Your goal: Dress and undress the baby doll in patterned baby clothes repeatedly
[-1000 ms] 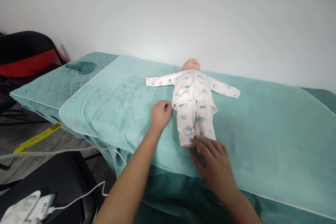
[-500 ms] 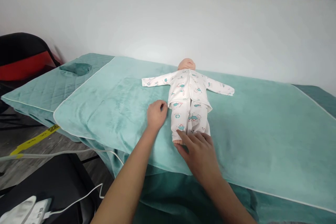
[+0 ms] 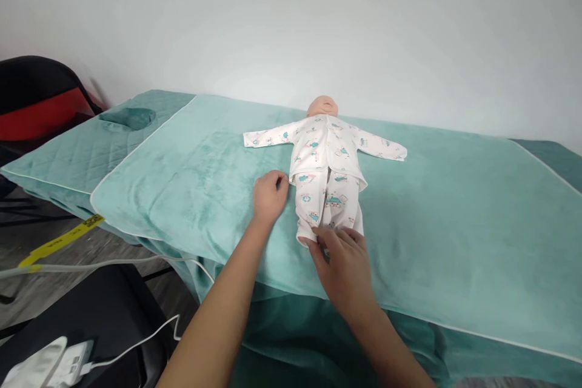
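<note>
A baby doll in white patterned pyjamas lies on its back on a teal blanket, arms spread, head toward the wall. My left hand rests on the blanket beside the doll's hip, fingers curled, touching the edge of the pyjama top. My right hand lies over the doll's feet, its fingers closed on the cuffs of the pyjama trousers.
The blanket covers a quilted teal massage table with a face hole at the left end. A black and red chair stands at far left. A white charger and cable lie on a black seat at lower left.
My right hand has slid up from below the doll's feet onto the trouser cuffs and closed on them. The left hand has stayed by the hip.
</note>
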Demonstrator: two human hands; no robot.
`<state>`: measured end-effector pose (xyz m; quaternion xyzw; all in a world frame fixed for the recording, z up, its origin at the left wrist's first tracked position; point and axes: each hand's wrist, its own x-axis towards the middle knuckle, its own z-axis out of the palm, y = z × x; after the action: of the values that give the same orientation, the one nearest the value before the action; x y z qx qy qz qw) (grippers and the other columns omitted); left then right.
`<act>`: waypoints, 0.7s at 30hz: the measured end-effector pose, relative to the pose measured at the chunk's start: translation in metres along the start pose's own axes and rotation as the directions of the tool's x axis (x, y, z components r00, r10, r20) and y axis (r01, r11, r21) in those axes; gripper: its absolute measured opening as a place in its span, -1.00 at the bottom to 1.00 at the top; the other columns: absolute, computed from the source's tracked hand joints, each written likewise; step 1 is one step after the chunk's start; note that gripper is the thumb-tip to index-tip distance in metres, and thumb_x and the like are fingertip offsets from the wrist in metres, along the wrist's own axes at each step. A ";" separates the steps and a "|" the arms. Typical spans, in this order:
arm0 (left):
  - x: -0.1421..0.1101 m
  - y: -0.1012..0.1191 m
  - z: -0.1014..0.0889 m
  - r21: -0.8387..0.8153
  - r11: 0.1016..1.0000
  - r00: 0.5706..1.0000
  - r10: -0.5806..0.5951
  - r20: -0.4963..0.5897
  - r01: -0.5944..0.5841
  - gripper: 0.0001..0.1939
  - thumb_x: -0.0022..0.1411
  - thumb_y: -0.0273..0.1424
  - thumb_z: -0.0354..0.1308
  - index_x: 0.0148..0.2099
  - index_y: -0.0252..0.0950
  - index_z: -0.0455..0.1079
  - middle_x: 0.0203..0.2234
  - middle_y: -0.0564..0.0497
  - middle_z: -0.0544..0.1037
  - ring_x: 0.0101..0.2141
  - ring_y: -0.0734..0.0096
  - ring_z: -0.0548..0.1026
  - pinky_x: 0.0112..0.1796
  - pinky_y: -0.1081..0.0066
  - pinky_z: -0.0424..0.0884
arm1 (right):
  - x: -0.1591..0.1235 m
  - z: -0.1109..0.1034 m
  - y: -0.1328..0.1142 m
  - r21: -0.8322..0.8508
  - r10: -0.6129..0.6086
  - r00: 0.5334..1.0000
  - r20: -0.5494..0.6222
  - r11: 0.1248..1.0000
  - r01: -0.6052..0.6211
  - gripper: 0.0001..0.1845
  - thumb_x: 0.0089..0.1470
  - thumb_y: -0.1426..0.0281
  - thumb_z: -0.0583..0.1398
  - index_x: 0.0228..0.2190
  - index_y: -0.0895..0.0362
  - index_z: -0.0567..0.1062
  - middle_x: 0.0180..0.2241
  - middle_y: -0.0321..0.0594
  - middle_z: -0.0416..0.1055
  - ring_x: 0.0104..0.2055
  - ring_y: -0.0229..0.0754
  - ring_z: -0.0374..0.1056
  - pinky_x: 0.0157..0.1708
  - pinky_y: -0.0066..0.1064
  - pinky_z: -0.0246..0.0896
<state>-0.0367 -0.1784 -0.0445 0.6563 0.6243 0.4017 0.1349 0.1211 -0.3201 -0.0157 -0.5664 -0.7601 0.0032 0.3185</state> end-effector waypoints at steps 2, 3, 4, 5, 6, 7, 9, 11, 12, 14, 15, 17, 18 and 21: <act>0.000 0.000 -0.001 -0.012 1.000 1.000 0.001 0.002 -0.001 -0.79 0.29 -0.37 0.01 -0.31 -0.22 0.46 -0.36 0.01 0.61 -0.33 0.34 0.50 -0.27 0.36 0.31 | 0.000 -0.001 -0.002 -0.043 -0.024 0.999 0.033 0.999 0.025 -0.84 0.27 0.33 0.14 -0.14 0.07 0.47 -0.34 -0.24 0.56 -0.27 -0.12 0.41 -0.06 -0.20 0.04; 0.000 0.000 -0.001 -0.018 1.000 1.000 0.003 0.004 -0.003 -0.79 0.29 -0.37 0.01 -0.32 -0.22 0.46 -0.35 0.01 0.61 -0.34 0.34 0.50 -0.27 0.36 0.31 | 0.001 -0.001 -0.003 -0.072 -0.046 0.997 0.064 0.996 0.050 -0.78 0.26 0.35 0.14 -0.07 0.06 0.46 -0.32 -0.23 0.56 -0.25 -0.11 0.41 -0.06 -0.19 0.03; 0.000 0.000 -0.001 -0.022 1.000 1.000 0.004 0.005 -0.004 -0.78 0.29 -0.36 0.00 -0.32 -0.22 0.45 -0.36 0.01 0.61 -0.34 0.34 0.50 -0.27 0.36 0.31 | 0.001 -0.002 -0.004 -0.101 -0.070 0.993 0.099 0.992 0.080 -0.72 0.25 0.37 0.15 0.00 0.04 0.44 -0.31 -0.22 0.55 -0.23 -0.10 0.40 -0.06 -0.18 0.01; 0.000 0.000 -0.001 -0.025 1.000 1.000 0.005 0.007 -0.005 -0.78 0.30 -0.36 0.00 -0.32 -0.22 0.45 -0.36 0.01 0.61 -0.34 0.34 0.50 -0.28 0.36 0.32 | 0.002 -0.003 -0.005 -0.127 -0.091 0.987 0.134 0.986 0.108 -0.67 0.25 0.38 0.15 0.05 0.02 0.41 -0.32 -0.22 0.54 -0.23 -0.09 0.39 -0.07 -0.17 0.00; 0.000 0.000 -0.002 -0.026 1.000 1.000 0.007 0.007 -0.007 -0.78 0.30 -0.35 0.00 -0.32 -0.22 0.45 -0.36 0.01 0.61 -0.35 0.34 0.50 -0.28 0.36 0.32 | 0.003 -0.005 -0.006 -0.149 -0.105 0.980 0.169 0.980 0.130 -0.64 0.24 0.38 0.15 0.07 0.01 0.41 -0.33 -0.22 0.53 -0.24 -0.08 0.39 -0.09 -0.16 0.00; 0.000 0.000 -0.001 -0.025 1.000 1.000 0.007 0.004 -0.007 -0.78 0.30 -0.35 0.00 -0.33 -0.22 0.45 -0.37 0.01 0.61 -0.35 0.34 0.50 -0.28 0.36 0.32 | 0.004 -0.006 -0.008 -0.168 -0.110 0.974 0.200 0.975 0.144 -0.66 0.24 0.37 0.15 0.05 0.00 0.42 -0.34 -0.22 0.51 -0.25 -0.08 0.38 -0.10 -0.16 -0.01; 0.000 0.000 -0.001 -0.020 1.000 1.000 0.009 -0.003 -0.009 -0.78 0.30 -0.35 0.00 -0.33 -0.23 0.45 -0.37 0.01 0.61 -0.35 0.34 0.50 -0.28 0.36 0.31 | 0.007 -0.007 -0.011 -0.199 -0.094 0.966 0.241 0.969 0.144 -0.75 0.23 0.33 0.16 -0.05 0.01 0.47 -0.36 -0.20 0.49 -0.25 -0.06 0.37 -0.12 -0.15 -0.01; 0.000 0.000 -0.001 -0.017 1.000 1.000 0.010 -0.006 -0.010 -0.78 0.30 -0.35 0.00 -0.33 -0.23 0.45 -0.37 0.00 0.61 -0.34 0.33 0.50 -0.28 0.35 0.31 | 0.010 -0.006 -0.014 -0.224 -0.064 0.964 0.260 0.967 0.125 -0.81 0.22 0.29 0.18 -0.15 0.05 0.49 -0.37 -0.18 0.48 -0.25 -0.04 0.37 -0.11 -0.15 -0.01; 0.000 0.000 0.000 -0.017 1.000 1.000 0.009 -0.005 -0.009 -0.78 0.30 -0.35 0.00 -0.33 -0.23 0.45 -0.37 0.00 0.61 -0.34 0.33 0.50 -0.28 0.35 0.31 | 0.011 -0.005 -0.016 -0.235 -0.051 0.964 0.262 0.965 0.115 -0.83 0.21 0.27 0.19 -0.19 0.06 0.49 -0.38 -0.17 0.47 -0.25 -0.04 0.37 -0.11 -0.15 0.00; 0.000 0.000 0.000 -0.018 1.000 1.000 0.008 0.000 -0.008 -0.77 0.30 -0.35 0.00 -0.33 -0.23 0.45 -0.37 0.00 0.61 -0.34 0.32 0.50 -0.28 0.35 0.32 | 0.013 -0.003 -0.018 -0.250 -0.032 0.965 0.259 0.963 0.099 -0.83 0.21 0.25 0.19 -0.23 0.08 0.48 -0.40 -0.16 0.46 -0.26 -0.03 0.37 -0.12 -0.15 0.00; 0.000 0.000 -0.001 -0.018 1.000 1.000 0.008 0.002 -0.008 -0.77 0.30 -0.35 0.00 -0.33 -0.23 0.45 -0.37 0.00 0.61 -0.34 0.32 0.50 -0.28 0.35 0.32 | 0.014 -0.001 -0.019 -0.253 -0.027 0.966 0.255 0.963 0.093 -0.84 0.21 0.26 0.18 -0.25 0.08 0.48 -0.41 -0.16 0.46 -0.26 -0.03 0.37 -0.13 -0.15 0.00; 0.000 0.000 -0.001 -0.016 1.000 1.000 0.009 0.002 -0.009 -0.77 0.30 -0.35 0.00 -0.33 -0.22 0.45 -0.36 0.00 0.61 -0.33 0.32 0.51 -0.28 0.35 0.32 | 0.014 0.001 -0.020 -0.253 -0.018 0.970 0.241 0.964 0.081 -0.85 0.22 0.27 0.16 -0.27 0.08 0.47 -0.42 -0.17 0.46 -0.29 -0.04 0.37 -0.15 -0.16 0.00; 0.000 0.000 -0.001 -0.014 1.000 1.000 0.009 0.001 -0.009 -0.77 0.30 -0.35 0.00 -0.33 -0.22 0.45 -0.36 0.00 0.61 -0.33 0.32 0.51 -0.28 0.35 0.32 | 0.014 0.002 -0.020 -0.252 -0.016 0.973 0.230 0.965 0.075 -0.86 0.22 0.29 0.15 -0.28 0.08 0.47 -0.44 -0.18 0.46 -0.30 -0.05 0.37 -0.15 -0.16 0.00; 0.000 -0.001 -0.001 -0.013 1.000 1.000 0.006 0.005 -0.005 -0.77 0.29 -0.35 0.00 -0.33 -0.22 0.45 -0.36 0.00 0.62 -0.33 0.32 0.51 -0.28 0.35 0.32 | 0.013 0.003 -0.018 -0.242 -0.024 0.982 0.188 0.968 0.070 -0.86 0.22 0.32 0.14 -0.29 0.09 0.48 -0.48 -0.19 0.45 -0.33 -0.07 0.38 -0.14 -0.17 0.00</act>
<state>-0.0379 -0.1785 -0.0445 0.6581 0.6196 0.4044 0.1395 0.1016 -0.3145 -0.0057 -0.5808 -0.7939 -0.0469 0.1737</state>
